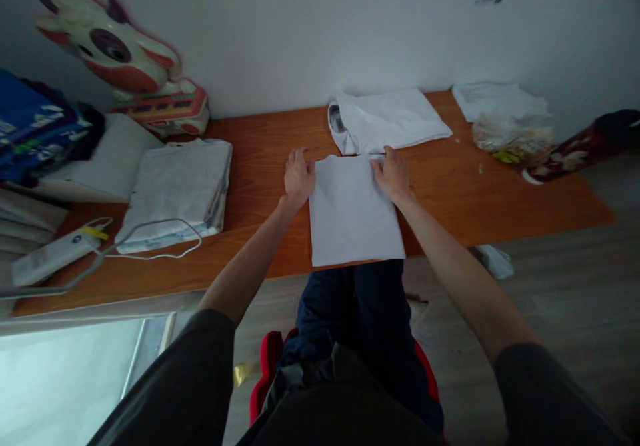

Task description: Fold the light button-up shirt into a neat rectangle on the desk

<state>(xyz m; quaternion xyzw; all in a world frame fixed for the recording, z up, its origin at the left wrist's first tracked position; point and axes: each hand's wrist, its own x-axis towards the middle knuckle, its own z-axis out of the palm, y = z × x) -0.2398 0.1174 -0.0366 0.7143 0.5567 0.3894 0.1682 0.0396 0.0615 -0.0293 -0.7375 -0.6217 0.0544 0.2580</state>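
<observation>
A white folded garment [353,213] lies on the wooden table [260,186], its near edge hanging just over the table's front. My left hand [298,177] rests flat at the garment's far left corner, fingers spread on the edge. At the far right corner my right hand [393,174] presses down, fingers on the fabric. Just behind lies another folded white shirt [387,121] with its collar to the left.
A stack of folded pale cloth [177,189] sits at the left, with a white cable [150,236] and a white device [50,256] near it. A toy figure [125,59] stands at the back left. A plastic bag [513,133] and dark flask [580,149] lie right.
</observation>
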